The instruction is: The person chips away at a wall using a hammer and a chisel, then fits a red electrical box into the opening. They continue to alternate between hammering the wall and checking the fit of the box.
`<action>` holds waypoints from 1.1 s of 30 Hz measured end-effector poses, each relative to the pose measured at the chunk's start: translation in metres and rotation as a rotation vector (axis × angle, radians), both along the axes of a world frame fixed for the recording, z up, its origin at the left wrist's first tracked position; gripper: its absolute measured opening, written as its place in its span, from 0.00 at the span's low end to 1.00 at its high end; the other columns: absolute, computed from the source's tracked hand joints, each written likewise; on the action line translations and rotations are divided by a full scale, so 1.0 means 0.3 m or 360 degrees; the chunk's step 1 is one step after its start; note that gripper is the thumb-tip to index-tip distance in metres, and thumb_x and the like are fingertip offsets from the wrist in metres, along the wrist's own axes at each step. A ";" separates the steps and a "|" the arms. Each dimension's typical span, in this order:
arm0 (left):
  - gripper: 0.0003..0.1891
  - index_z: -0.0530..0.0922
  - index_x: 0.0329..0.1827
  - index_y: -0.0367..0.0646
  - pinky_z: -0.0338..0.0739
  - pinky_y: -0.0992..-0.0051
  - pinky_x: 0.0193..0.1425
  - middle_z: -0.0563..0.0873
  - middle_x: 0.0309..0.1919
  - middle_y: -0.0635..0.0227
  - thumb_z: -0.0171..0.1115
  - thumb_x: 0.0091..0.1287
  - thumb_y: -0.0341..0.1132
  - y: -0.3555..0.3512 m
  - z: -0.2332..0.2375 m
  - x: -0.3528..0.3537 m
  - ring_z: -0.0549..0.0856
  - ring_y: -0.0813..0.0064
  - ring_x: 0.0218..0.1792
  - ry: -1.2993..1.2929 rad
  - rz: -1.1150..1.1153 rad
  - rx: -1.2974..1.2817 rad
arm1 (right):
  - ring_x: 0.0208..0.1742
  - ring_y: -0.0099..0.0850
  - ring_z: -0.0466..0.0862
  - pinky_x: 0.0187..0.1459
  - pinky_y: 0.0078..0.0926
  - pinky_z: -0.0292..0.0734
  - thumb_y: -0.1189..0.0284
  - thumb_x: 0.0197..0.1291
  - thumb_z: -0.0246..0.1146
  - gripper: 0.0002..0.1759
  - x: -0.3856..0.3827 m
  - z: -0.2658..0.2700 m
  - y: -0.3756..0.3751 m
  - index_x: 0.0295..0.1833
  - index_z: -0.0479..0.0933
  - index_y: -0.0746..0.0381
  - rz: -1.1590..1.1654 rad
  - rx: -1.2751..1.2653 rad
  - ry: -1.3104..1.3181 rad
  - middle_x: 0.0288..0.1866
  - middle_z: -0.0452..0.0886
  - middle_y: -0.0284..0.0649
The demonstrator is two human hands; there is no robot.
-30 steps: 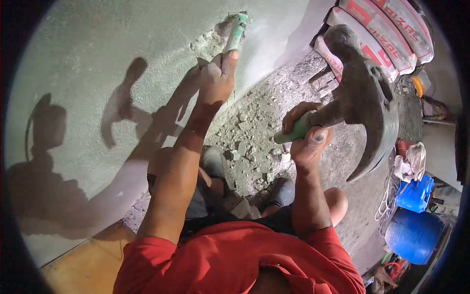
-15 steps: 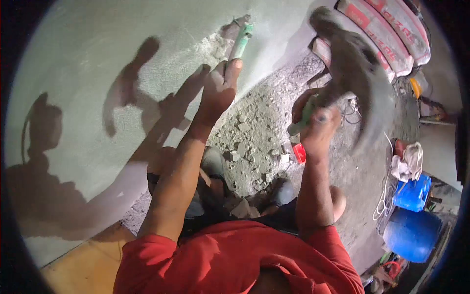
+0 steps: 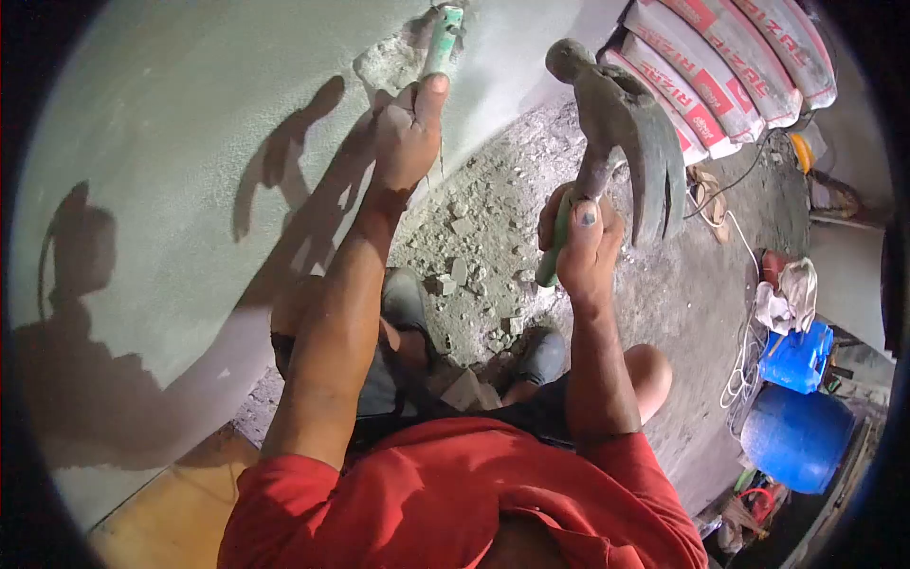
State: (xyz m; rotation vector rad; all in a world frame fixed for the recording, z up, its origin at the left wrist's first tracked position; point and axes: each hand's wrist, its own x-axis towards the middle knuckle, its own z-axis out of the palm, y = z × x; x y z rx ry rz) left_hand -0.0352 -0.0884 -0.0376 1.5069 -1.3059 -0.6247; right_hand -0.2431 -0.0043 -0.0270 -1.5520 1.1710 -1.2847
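My left hand (image 3: 408, 142) is closed around a chisel (image 3: 443, 43) with a worn green-and-white grip. The chisel points up and away from me, and its far end is at a rough, chipped hollow (image 3: 387, 68) in the grey plastered wall (image 3: 209, 85). Wrapped round the green handle of a claw hammer (image 3: 611, 104) is my right hand (image 3: 590, 254), its thumb along the handle. The hammer is raised over the floor, right of the chisel and apart from it. Its round face points to the upper left and its claw curves down to the right.
Broken rubble (image 3: 464, 256) lies along the wall's foot, around my shoes. Stacked printed sacks (image 3: 706, 71) stand at the upper right. To the right are a blue container (image 3: 798, 358), a blue drum (image 3: 796, 438) and a white cord (image 3: 744, 379). A yellowish board (image 3: 180, 507) lies lower left.
The hammer, blurred by motion before, now shows sharply and has shifted left with my right hand. My left hand and the chisel appear slightly higher and further left.
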 end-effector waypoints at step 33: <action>0.17 0.75 0.43 0.42 0.64 0.80 0.29 0.75 0.25 0.74 0.53 0.77 0.49 0.241 -0.194 -0.078 0.72 0.82 0.26 0.0714 -0.0170 0.0458 | 0.19 0.22 0.72 0.21 0.25 0.69 0.48 0.75 0.47 0.29 -0.020 -0.099 -0.030 0.34 0.73 0.61 -0.0242 0.0369 -0.0296 0.18 0.71 0.33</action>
